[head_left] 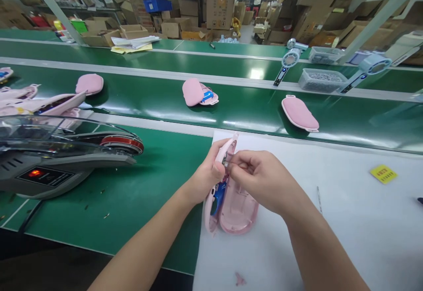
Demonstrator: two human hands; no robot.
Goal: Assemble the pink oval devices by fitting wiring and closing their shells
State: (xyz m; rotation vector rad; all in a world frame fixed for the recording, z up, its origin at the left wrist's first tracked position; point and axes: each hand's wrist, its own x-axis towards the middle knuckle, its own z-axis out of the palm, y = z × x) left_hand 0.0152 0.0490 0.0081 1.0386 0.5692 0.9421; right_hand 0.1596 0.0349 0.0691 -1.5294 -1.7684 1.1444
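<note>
- Your left hand (206, 177) wraps around the upper part of the opened pink casing (231, 203), fingers closed on its raised half.
- Your right hand (264, 178) is closed in a pinch at the top of that casing, thumb and fingertips pressed together on something too small to make out.
- The casing sits over the white mat (346, 220) on the worktop (132, 194), near the mat's left edge. Its long axis runs away from you, rounded end toward you, narrow end pointing to the conveyor belt (231, 106).
- The two halves stand apart like a clamshell, the left one tipped up on edge, the right one lying hollow side up; a blue part (217, 194) shows between them.
- On the belt you have three more pink casings in a row: one to the left (89, 84), one in the middle (198, 93) with blue showing, one to the right (300, 113). More pink pieces (20, 99) pile at the far left; their count is unclear.
- A grey machine with a red ring (66, 154) sits on your left.
- Beyond the belt stand two handheld fans (289, 62) and two clear trays (322, 81) of small parts.
- One yellow tag (383, 173) lies on the mat to the right.
</note>
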